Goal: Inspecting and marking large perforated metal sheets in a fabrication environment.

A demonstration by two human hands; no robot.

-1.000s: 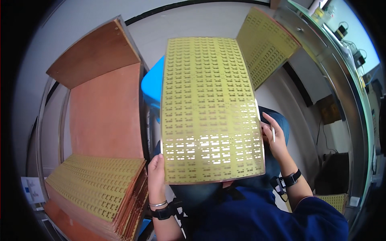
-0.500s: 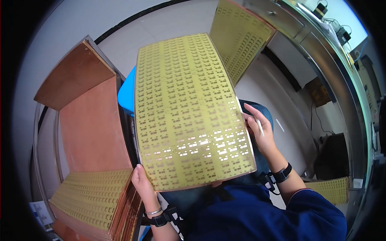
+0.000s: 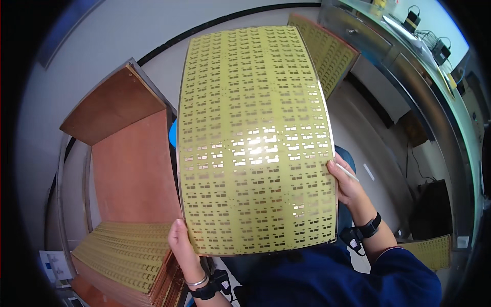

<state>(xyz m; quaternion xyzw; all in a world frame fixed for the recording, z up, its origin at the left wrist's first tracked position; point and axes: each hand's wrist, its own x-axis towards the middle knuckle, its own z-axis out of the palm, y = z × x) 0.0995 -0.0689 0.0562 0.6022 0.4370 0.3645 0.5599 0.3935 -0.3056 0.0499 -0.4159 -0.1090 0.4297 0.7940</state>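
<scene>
A large yellow-green circuit board panel [image 3: 255, 110], covered in rows of small metallic pads, is held up in front of me. My left hand [image 3: 182, 245] grips its lower left edge, with the thumb at the border and the other fingers hidden behind. At the right edge, my right hand [image 3: 348, 181] pinches the panel, thumb towards the front. A thin white stick, perhaps a pen [image 3: 348, 172], is also tucked in the right hand. Light glares off the pads across the panel's middle.
To the left, a stack of similar panels [image 3: 120, 256] lies on a rack beside a copper-coloured board [image 3: 130, 169]. More panels [image 3: 327, 51] lean beyond the held one, near a metal-edged bench [image 3: 404, 66]. Another panel [image 3: 427, 250] lies at lower right. A blue object [image 3: 173, 134] peeks out behind.
The panel has come up closer and more face-on. My right hand has closed onto its right edge, where its fingers were spread before. The left hand keeps its grip.
</scene>
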